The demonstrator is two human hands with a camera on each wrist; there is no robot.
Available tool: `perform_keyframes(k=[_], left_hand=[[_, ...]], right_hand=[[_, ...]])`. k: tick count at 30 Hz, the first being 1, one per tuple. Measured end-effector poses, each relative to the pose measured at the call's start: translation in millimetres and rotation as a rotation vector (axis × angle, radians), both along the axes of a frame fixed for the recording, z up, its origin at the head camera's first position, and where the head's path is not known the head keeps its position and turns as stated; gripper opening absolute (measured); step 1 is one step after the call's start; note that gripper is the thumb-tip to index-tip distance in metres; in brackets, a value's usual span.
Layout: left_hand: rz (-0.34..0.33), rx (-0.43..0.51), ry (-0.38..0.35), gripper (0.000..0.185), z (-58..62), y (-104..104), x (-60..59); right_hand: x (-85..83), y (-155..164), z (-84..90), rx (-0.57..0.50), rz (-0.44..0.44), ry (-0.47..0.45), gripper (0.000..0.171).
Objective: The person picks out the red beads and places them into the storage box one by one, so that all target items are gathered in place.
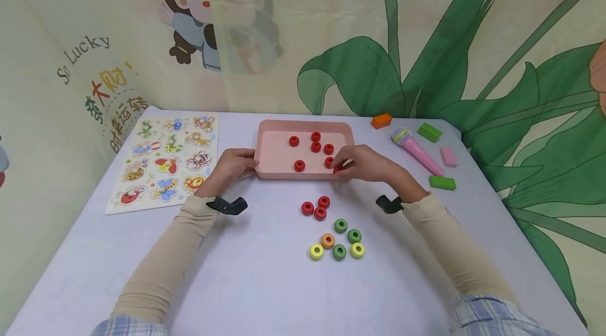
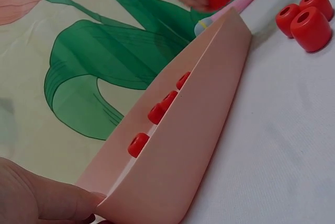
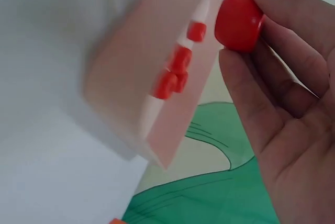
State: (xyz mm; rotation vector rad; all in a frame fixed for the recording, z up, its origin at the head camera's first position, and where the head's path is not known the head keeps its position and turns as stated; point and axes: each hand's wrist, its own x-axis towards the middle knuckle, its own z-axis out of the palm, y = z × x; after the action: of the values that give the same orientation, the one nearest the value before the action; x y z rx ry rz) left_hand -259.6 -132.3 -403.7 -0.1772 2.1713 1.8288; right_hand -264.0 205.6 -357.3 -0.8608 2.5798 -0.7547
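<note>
Your right hand (image 1: 366,163) pinches a light, hard, slippery red bead (image 3: 238,21) by its sides; your left hand (image 1: 233,165) grips the tray (image 1: 265,160) at its near corner.

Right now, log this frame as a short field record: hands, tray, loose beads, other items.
left hand: left hand grips the pink tray by its left rim
right hand: right hand pinches a red bead at the tray's near right corner
tray contents: six red beads
loose on table: three red beads; green, yellow, orange beads
other: insect puzzle board, toy microphone
</note>
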Motion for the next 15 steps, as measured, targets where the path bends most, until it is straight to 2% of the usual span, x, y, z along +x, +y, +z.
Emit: perform_keyframes(k=[4,7,11,15], left_hand=[[0.006,0.010,0.005,0.046,-1.4,-2,-0.1],[0.012,0.029,0.004,0.045,-2.8,0,0.7],[0.020,0.041,0.009,0.044,-3.5,1,2.6],[0.020,0.046,0.023,0.044,-1.4,-1,3.5]], right_hand=[[-30.1,-15,9.9,-0.014,0.000,0.032,0.023],[-48.6,-30,13.5,-0.017,-0.010,0.005,0.023],[-70.5,-51,11.2,-0.008,-0.034,-0.021,0.026],[-87.8,-71,6.0,0.039,-0.007,0.000,0.027]])
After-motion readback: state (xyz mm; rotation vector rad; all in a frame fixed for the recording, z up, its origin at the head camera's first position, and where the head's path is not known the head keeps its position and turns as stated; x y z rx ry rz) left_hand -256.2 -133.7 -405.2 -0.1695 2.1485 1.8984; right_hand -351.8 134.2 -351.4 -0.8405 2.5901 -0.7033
